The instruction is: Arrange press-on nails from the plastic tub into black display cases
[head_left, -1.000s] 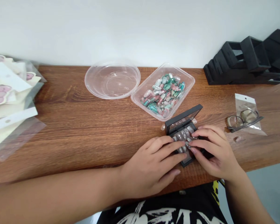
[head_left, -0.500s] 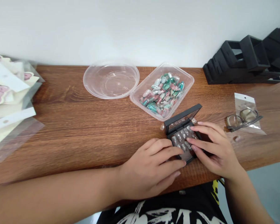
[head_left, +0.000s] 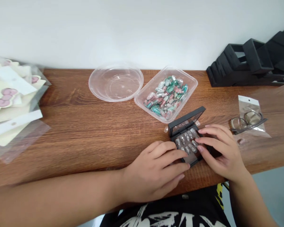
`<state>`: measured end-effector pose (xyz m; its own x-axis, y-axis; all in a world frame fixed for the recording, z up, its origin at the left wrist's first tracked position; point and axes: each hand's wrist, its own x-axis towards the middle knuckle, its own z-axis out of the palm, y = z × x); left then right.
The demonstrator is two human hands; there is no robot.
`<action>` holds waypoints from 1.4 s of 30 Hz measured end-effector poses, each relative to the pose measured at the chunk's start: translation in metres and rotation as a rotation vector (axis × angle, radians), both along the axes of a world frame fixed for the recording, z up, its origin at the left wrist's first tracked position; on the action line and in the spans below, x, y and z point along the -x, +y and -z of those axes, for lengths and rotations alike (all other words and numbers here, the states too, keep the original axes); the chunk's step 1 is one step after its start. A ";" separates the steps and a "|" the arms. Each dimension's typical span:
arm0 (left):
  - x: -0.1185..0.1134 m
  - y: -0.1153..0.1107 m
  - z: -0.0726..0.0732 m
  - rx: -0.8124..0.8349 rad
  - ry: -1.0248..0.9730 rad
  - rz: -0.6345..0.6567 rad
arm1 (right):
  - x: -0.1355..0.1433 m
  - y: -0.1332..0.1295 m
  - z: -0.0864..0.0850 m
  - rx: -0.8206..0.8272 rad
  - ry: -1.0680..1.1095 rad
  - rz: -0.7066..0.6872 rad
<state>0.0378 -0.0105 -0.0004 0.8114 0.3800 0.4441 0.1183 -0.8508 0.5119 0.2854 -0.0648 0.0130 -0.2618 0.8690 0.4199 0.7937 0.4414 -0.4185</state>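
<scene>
A small black hinged case (head_left: pixel 186 121) stands on the table with its windowed lid tilted up. Two rows of silvery press-on nails (head_left: pixel 186 137) lie inside it, the rightmost ones partly hidden by fingertips. My left hand (head_left: pixel 159 168) is curled over the case's left and front edge, holding it. At the right side of the case is my right hand (head_left: pixel 221 149), its fingers apart. Its index finger and thumb tips are by the right end of the nail rows, with no nail clearly between them.
Behind the case sits a clear tray (head_left: pixel 144 104) of loose green, pink and silver nails, beside a round clear bowl (head_left: pixel 115 97). Bagged cards (head_left: pixel 19 107) lie left. Black boxes (head_left: pixel 257 60) are stacked at back right, with eyeglasses (head_left: pixel 247 123) on a plastic bag nearer.
My right fingertips have drawn back a little to the right, uncovering more of the front row of nails. My left hand stays on the case. The view has shifted slightly.
</scene>
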 end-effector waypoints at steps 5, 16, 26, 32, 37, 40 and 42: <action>0.001 0.000 0.000 -0.001 -0.009 -0.008 | -0.001 0.000 0.000 -0.010 0.013 0.088; 0.001 -0.003 0.001 -0.062 -0.039 -0.072 | -0.002 0.000 0.002 0.001 0.010 0.114; 0.006 -0.005 -0.003 -0.077 -0.117 -0.224 | -0.005 -0.002 0.001 0.005 0.086 0.135; 0.003 -0.004 0.001 -0.112 -0.015 -0.321 | -0.007 0.009 -0.014 0.012 0.093 0.148; 0.000 -0.005 0.007 -0.083 0.072 -0.313 | -0.004 0.047 -0.030 0.025 -0.041 0.077; -0.001 -0.004 0.008 -0.042 0.053 -0.311 | -0.005 0.063 -0.026 0.030 0.013 0.043; -0.002 -0.003 0.008 -0.009 0.022 -0.305 | -0.006 0.065 -0.019 0.057 0.086 0.026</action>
